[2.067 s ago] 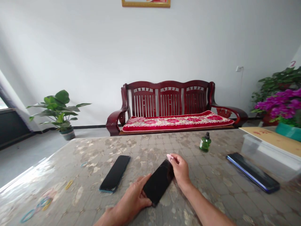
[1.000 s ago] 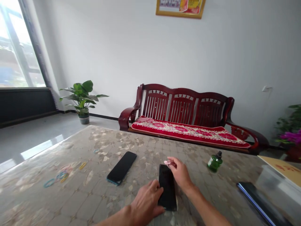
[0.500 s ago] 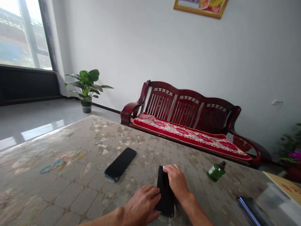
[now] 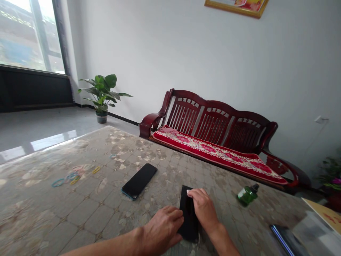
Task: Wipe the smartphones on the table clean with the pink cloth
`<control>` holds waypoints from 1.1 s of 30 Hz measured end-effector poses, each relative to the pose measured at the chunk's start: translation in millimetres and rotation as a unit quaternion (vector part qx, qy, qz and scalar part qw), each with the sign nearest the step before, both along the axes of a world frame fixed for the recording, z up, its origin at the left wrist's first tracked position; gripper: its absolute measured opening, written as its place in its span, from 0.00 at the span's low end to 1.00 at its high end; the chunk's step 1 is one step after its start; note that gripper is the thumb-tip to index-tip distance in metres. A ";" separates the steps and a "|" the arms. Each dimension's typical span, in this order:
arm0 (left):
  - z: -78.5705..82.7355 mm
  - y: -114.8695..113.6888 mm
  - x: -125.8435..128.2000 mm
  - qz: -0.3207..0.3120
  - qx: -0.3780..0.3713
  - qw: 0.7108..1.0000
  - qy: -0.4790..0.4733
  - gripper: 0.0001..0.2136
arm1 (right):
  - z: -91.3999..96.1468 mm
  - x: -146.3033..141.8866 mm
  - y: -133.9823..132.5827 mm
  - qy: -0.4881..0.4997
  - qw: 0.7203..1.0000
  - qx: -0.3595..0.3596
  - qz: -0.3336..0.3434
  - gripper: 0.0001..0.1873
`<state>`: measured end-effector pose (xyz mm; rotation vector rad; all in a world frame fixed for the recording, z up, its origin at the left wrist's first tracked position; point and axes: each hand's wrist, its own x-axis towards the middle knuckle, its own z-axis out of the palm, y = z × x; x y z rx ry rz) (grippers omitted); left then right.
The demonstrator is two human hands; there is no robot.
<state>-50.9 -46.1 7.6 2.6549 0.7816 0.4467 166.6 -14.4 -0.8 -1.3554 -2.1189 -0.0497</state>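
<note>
A black smartphone (image 4: 190,222) lies on the patterned tablecloth (image 4: 87,199) with its dark face up. My left hand (image 4: 164,225) grips the near left edge of this phone, fingers curled and thumb at its lower end. Over the far right part of the screen, my right hand (image 4: 203,208) is closed. A scrap of white shows at its fingertips; what it is, I cannot make out. To the left of both hands lies a second phone (image 4: 140,180) with a blue edge, touched by neither.
Coloured hair ties (image 4: 73,176) lie at the left of the table. A green bottle (image 4: 247,195) with a black cap stands right of my hands. Farther right are another dark phone (image 4: 283,236) and a clear box (image 4: 310,229). A red wooden bench (image 4: 207,117) stands beyond.
The view has shifted slightly, so the room and table sit a little differently in frame. Both hands keep nearly the same places on the phone.
</note>
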 end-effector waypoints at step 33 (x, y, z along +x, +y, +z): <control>0.7 1.4 0.5 -0.003 0.035 0.999 0.007 0.09 | 11.3 -22.0 15.8 -0.062 0.998 -0.031 0.010 0.16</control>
